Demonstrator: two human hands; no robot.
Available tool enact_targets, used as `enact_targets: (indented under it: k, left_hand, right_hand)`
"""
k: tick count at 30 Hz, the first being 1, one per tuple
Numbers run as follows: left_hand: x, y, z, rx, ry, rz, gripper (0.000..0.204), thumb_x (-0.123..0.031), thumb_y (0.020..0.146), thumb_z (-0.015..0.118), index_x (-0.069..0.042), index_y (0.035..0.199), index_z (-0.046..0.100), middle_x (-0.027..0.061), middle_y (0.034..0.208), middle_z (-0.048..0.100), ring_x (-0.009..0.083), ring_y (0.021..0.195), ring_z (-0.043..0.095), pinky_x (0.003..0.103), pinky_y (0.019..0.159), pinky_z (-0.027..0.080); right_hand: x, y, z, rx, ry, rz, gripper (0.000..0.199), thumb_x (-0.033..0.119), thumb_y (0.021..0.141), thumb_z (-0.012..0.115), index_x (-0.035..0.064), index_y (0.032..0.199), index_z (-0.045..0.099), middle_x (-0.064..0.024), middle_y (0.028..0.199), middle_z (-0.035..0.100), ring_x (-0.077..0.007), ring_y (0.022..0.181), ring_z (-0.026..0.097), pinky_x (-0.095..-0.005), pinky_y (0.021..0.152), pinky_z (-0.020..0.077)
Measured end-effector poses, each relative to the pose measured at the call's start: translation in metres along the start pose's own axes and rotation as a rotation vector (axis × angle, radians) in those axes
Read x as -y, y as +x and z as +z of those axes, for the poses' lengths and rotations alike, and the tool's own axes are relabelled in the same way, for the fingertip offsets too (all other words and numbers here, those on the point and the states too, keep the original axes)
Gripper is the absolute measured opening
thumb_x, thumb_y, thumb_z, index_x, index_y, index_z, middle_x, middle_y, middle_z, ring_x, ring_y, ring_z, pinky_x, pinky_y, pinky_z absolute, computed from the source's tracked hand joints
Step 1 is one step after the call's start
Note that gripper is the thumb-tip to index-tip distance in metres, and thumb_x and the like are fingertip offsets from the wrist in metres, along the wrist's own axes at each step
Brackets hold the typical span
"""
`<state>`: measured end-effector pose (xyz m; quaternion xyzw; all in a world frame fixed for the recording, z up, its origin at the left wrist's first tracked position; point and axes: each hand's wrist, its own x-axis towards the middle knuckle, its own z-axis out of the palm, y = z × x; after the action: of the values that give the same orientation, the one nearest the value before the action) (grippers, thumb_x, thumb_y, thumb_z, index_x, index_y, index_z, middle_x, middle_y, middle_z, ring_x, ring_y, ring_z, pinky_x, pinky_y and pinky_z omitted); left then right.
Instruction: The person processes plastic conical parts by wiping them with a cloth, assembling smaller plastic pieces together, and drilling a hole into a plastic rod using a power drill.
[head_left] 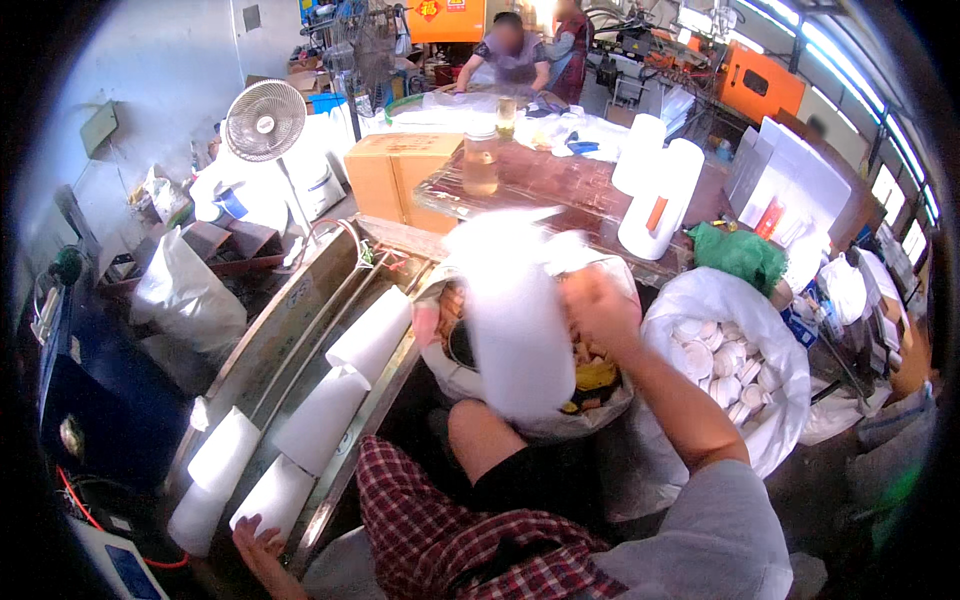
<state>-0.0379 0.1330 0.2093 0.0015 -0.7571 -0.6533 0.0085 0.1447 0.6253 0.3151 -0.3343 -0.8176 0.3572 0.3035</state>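
Observation:
A tall white plastic container (520, 345), smeared by motion, is held up in front of me over an open sack. My right hand (598, 300) is closed at its right side; the fingers are blurred. At the lower left, my left hand (260, 545) touches the near end of a white tapered container (275, 497) with fingers partly spread. That container lies in a long wooden trough (270, 375) with several similar ones end to end. The sack (620, 405) beneath the raised container holds small orange-brown pieces and something yellow.
To the right, a white sack (785, 400) holds many round white pieces. Ahead stands a worn brown table (560, 185) with a lidded jar (480, 165) and white containers (665, 200). A cardboard box (400, 175), a fan (265, 120) and a person (508, 62) are farther back.

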Motion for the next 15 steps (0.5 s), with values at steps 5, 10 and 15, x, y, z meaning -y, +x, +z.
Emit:
enact_targets:
  k: [5,10,15]
  left_hand:
    - [0.042,0.017,0.018,0.022,0.068,-0.140,0.051,-0.051,0.092,0.043,-0.009,0.121,0.044,0.0043,0.111,0.053,0.0158,0.079,0.053,0.029,0.066,0.040]
    - [0.091,0.043,0.008,0.050,0.178,-0.112,0.044,-0.048,0.093,0.045,-0.008,0.112,0.046,0.0062,0.104,0.052,0.0163,0.073,0.052,0.029,0.061,0.041]
    - [0.181,0.076,-0.073,0.060,0.346,-0.103,0.041,-0.044,0.093,0.047,-0.007,0.111,0.045,0.0069,0.098,0.050,0.0157,0.074,0.050,0.031,0.062,0.043]
  right_hand:
    - [-0.153,0.063,-0.120,-0.724,0.093,-0.216,0.025,0.023,0.085,0.065,0.0012,0.080,0.053,-0.0064,0.073,0.062,-0.0122,0.066,0.058,-0.0266,0.060,0.0462]
    - [-0.168,0.109,-0.158,-0.851,-0.023,-0.075,0.032,0.031,0.086,0.062,0.0011,0.081,0.054,-0.0093,0.072,0.065,-0.0196,0.065,0.063,-0.0315,0.060,0.0474]
    - [-0.247,0.171,-0.166,-0.871,-0.290,-0.007,0.038,0.038,0.083,0.062,0.0017,0.079,0.055,-0.0119,0.072,0.065,-0.0246,0.065,0.064,-0.0374,0.058,0.0466]
